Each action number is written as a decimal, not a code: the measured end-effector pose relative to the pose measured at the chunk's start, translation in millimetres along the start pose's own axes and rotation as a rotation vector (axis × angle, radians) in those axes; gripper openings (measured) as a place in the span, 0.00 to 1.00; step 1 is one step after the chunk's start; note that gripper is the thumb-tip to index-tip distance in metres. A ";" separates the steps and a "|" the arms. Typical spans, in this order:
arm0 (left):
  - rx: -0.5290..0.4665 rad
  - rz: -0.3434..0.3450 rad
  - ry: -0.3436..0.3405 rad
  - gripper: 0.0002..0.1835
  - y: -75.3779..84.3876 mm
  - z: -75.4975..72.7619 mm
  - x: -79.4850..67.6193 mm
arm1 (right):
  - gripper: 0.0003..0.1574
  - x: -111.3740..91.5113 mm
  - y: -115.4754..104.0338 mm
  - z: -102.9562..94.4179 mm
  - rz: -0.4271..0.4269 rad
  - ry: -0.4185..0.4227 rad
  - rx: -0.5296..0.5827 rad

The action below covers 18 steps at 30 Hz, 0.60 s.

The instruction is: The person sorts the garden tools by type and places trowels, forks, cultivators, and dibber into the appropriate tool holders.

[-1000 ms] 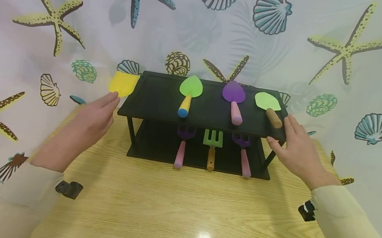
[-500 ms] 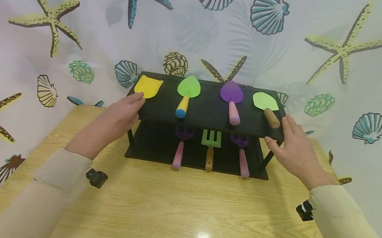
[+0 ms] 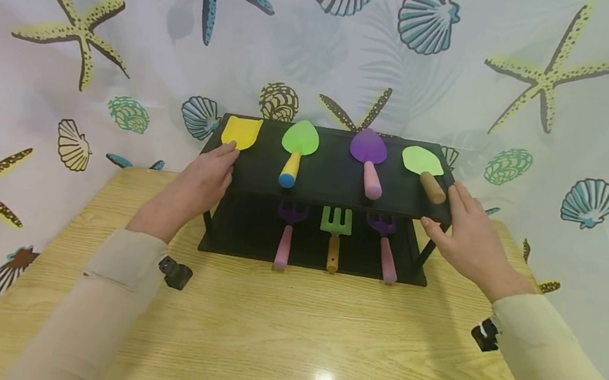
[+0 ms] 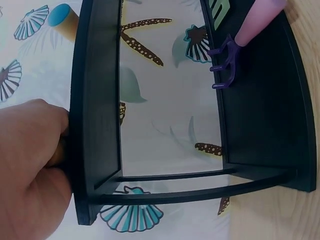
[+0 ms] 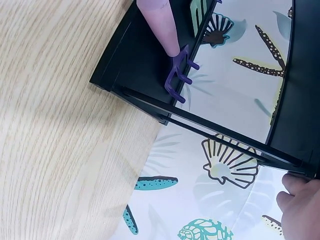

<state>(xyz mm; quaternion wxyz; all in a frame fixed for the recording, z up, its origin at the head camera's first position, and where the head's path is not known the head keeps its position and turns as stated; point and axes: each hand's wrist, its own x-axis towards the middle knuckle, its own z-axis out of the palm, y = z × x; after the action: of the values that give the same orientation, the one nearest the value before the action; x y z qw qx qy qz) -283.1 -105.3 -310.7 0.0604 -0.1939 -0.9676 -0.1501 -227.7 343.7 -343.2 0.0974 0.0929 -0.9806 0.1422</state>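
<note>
My left hand (image 3: 199,176) grips the handle of a yellow shovel (image 3: 243,131), whose blade lies over the left end of the black rack's (image 3: 260,174) top shelf. In the left wrist view, a bit of the handle (image 4: 58,154) shows between thumb and fingers; the rest is hidden. My right hand (image 3: 473,241) rests against the rack's right end with straight fingers, thumb near the front edge. Beside it lies a pale green trowel (image 3: 422,160) with a wooden handle. A green trowel (image 3: 301,138) and a purple trowel (image 3: 369,147) lie between.
On the lower shelf lie a purple fork (image 3: 283,246) at left, a green fork (image 3: 337,223) in the middle and another purple fork (image 3: 388,260) at right. The rack stands on a wooden table (image 3: 286,329), before a seashell-patterned curtain (image 3: 323,51).
My left hand has carried the yellow shovel rightward from beside the rack to over the top shelf's left end, turning the blade straighter. The right hand has stayed at the rack's right end.
</note>
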 end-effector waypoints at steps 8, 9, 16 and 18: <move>-0.097 -0.042 0.094 0.24 -1.1 5.4 5.5 | 0.58 0.9 0.7 0.5 0.004 -0.009 0.001; -0.106 -0.045 0.109 0.24 -1.1 6.6 5.0 | 0.58 0.7 0.8 1.0 0.007 -0.013 0.002; -0.110 0.053 0.322 0.24 -2.4 17.5 -5.5 | 0.58 -0.2 1.7 5.0 0.006 -0.013 0.007; -0.087 0.115 0.410 0.24 -1.3 21.0 -13.5 | 0.58 -0.8 2.8 6.5 -0.001 -0.008 0.008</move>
<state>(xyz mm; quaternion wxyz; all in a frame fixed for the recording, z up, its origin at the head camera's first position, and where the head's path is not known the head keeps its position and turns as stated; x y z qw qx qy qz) -272.4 -104.6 -333.3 0.2559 -0.2164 -0.9150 -0.2245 -228.6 344.5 -350.3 0.0933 0.0942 -0.9804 0.1457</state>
